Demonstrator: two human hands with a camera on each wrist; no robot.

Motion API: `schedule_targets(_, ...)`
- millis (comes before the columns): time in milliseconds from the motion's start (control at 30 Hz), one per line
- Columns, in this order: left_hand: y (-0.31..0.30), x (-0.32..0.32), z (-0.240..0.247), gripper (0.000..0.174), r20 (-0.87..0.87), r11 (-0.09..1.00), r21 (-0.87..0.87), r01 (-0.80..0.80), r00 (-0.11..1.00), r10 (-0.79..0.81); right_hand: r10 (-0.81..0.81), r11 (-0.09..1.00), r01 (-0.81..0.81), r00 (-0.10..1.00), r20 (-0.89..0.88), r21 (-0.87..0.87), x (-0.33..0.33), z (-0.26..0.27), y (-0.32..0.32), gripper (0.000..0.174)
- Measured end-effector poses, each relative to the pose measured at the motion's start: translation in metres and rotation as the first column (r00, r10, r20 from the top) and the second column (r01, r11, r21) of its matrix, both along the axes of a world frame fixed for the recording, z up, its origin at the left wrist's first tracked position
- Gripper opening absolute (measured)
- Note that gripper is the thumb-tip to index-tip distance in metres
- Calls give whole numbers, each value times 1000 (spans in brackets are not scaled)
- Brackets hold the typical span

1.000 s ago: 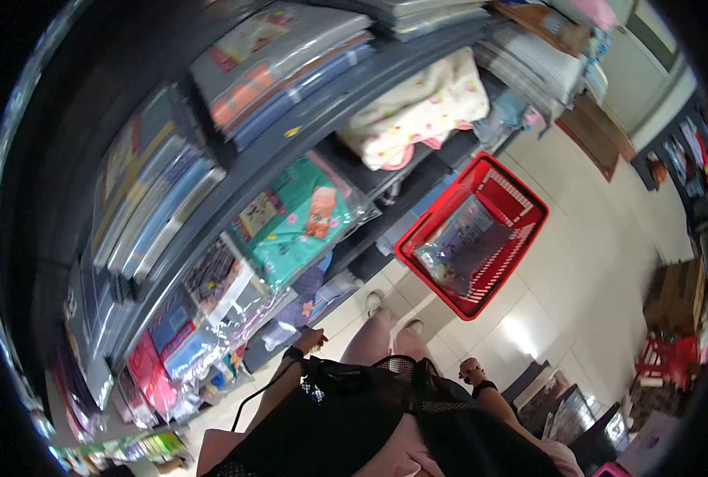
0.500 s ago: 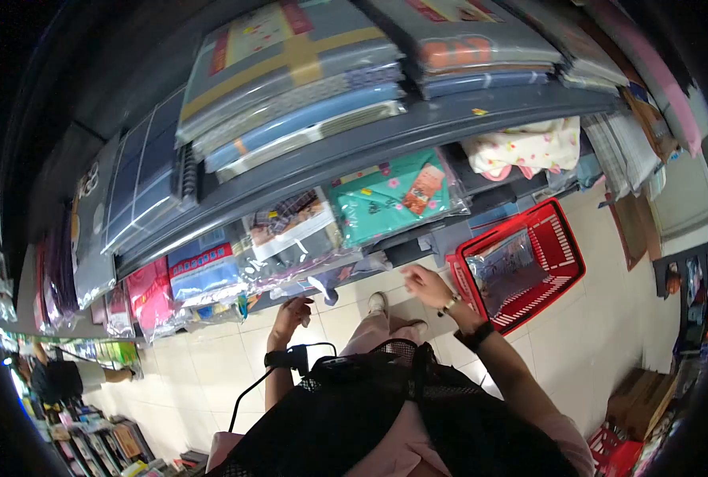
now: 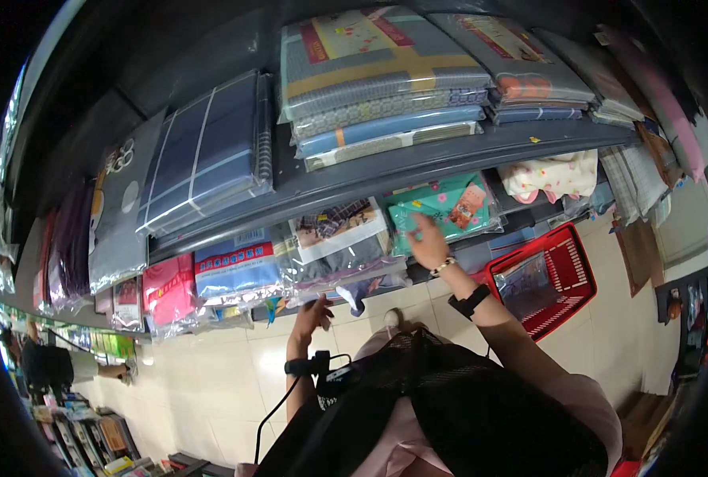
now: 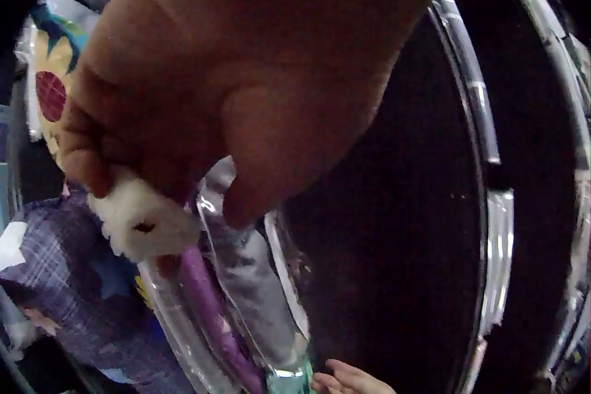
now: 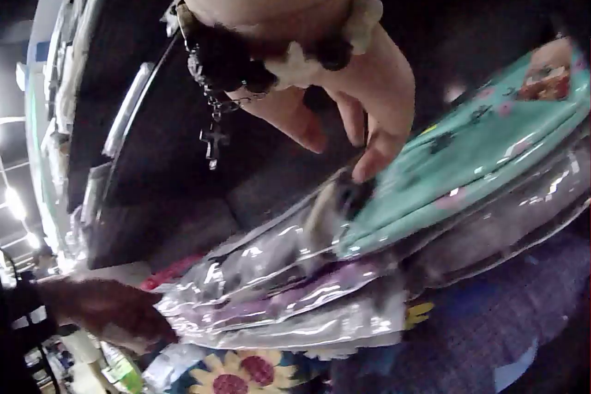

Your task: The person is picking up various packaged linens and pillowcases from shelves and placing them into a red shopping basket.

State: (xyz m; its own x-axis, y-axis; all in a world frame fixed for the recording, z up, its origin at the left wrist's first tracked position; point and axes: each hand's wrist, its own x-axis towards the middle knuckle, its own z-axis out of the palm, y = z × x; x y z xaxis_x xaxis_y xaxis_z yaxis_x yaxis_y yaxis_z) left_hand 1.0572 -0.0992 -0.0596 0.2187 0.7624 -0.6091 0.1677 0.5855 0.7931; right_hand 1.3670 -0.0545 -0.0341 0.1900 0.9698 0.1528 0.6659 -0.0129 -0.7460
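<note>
My right hand (image 3: 427, 245) reaches over the lower shelf, fingers loosely bent, beside a teal packet of folded fabric (image 3: 432, 205) in clear plastic. In the right wrist view its fingertips are right at the teal packet's edge, where a grey plastic-wrapped packet (image 5: 268, 255) meets it. My left hand (image 3: 312, 316) hangs low in front of the shelf, with its fingers loosely curled. A small white fluffy piece (image 4: 138, 218) sits against those fingers, one fingertip showing beyond it. Left of the grey packet lie a blue packet (image 3: 238, 269) and a pink one (image 3: 168, 288).
Above, an upper shelf (image 3: 306, 179) bears stacks of wrapped bedding (image 3: 386, 71); its front edge overhangs the lower packets. A red shopping basket (image 3: 560, 306) with a wrapped packet inside stands on the floor at right. Far left, another person (image 3: 48, 370) is in the aisle.
My right hand has come up from my side and moved forward to the teal packet. The left hand has risen toward the shelf. The view has swung left along the shelf.
</note>
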Motion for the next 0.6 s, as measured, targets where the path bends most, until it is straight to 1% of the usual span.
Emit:
schedule_targets(33, -4, 3, 8, 41, 10, 999, -11, 43, 999, -43, -196, 980, 185, 958, 209, 70, 21, 3, -1, 45)
schedule_targets(67, -6, 6, 14, 40, 20, 996, -22, 85, 996, -85, -384, 923, 343, 836, 391, 173, 43, 8, -4, 48)
schedule_targets(133, -8, 14, 13, 37, -21, 986, 52, 161, 987, -160, -585, 810, 518, 689, 427, 274, 81, 14, -16, 52)
schedule_targets(167, -5, 19, 8, 34, -4, 981, 23, 191, 982, -191, -594, 804, 526, 681, 428, 277, 106, -5, -17, 52)
schedule_targets(200, 0, 28, 6, 31, 28, 975, 2, 224, 974, -224, -545, 831, 539, 740, 394, 135, 134, -38, -14, 58)
schedule_targets(233, 6, 38, 4, 30, 54, 957, 29, 290, 955, -291, -501, 842, 539, 792, 349, -13, 143, -45, -15, 64)
schedule_targets(267, 12, 50, 2, 29, 78, 934, 57, 353, 931, -357, -513, 833, 553, 782, 352, -14, 153, -52, -17, 64)
schedule_targets(300, 15, 63, 2, 29, 59, 914, 52, 403, 912, -405, -495, 841, 532, 829, 261, -95, 155, -44, -18, 69)
schedule_targets(333, 17, 75, -3, 30, 82, 903, 82, 422, 900, -428, -478, 848, 501, 864, 162, -171, 156, -37, -20, 74)
schedule_targets(367, 21, 85, -7, 29, 87, 869, 104, 483, 866, -492, -466, 851, 510, 845, 263, -129, 153, -33, -18, 73)
schedule_targets(400, 25, 96, -8, 29, 91, 831, 127, 542, 828, -554, -479, 843, 522, 837, 264, -127, 152, -34, -15, 73)
schedule_targets(433, 27, 107, -8, 28, 114, 818, 174, 549, 813, -570, -428, 871, 490, 803, 416, -50, 152, -35, -13, 71)
schedule_targets(467, 30, 115, -9, 28, 115, 809, 176, 560, 805, -582, -376, 897, 443, 739, 559, 18, 152, -36, -10, 69)
schedule_targets(500, 33, 121, -11, 29, 109, 778, 190, 599, 774, -623, -346, 889, 456, 719, 602, -34, 153, -37, -9, 62)
schedule_targets(533, 36, 129, -10, 31, 104, 741, 203, 640, 738, -667, -358, 879, 475, 713, 603, -39, 144, -24, -8, 62)
schedule_targets(567, 39, 135, -9, 30, 138, 750, 161, 641, 738, -660, -342, 833, 534, 701, 627, -143, 136, -12, -7, 59)
schedule_targets(600, 43, 141, -13, 30, 141, 737, 155, 657, 724, -675, -323, 771, 588, 691, 647, -244, 129, -3, -5, 55)
